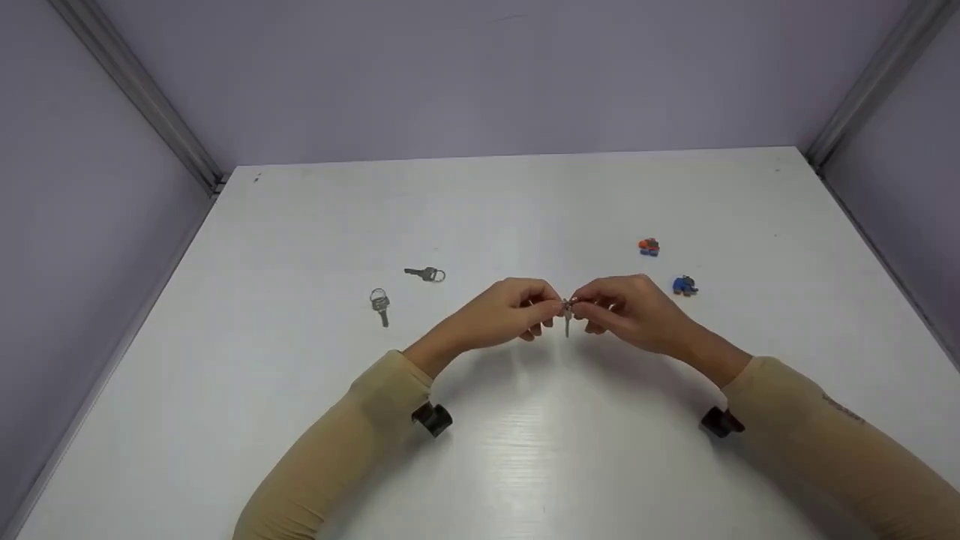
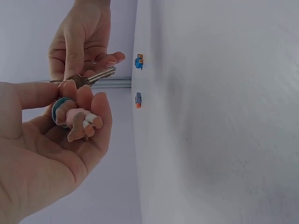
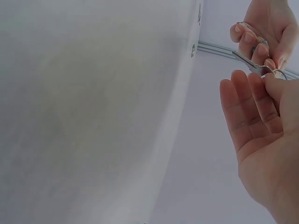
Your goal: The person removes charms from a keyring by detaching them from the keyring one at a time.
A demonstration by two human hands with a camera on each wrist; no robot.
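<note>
Head view: both thumbs and forefingers pinch 1 silver key (image 1: 568,319) above the white table (image 1: 525,450), left hand (image 1: 510,311) also cupping a pastel charm (image 2: 74,119), right hand (image 1: 626,311) steadying its ring; 2 keys (image 1: 380,304) lie left, 2 coloured charms (image 1: 684,285) right.

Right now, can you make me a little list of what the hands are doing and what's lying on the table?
left hand: left hand grips a small pink and blue charm and pinches the key ring
right hand: right hand pinches the ring end of the key
key: silver, held between both hands above the table
left of the hands: two loose keys, each on its own ring
right of the hands: orange charm and blue charm lying apart
</note>
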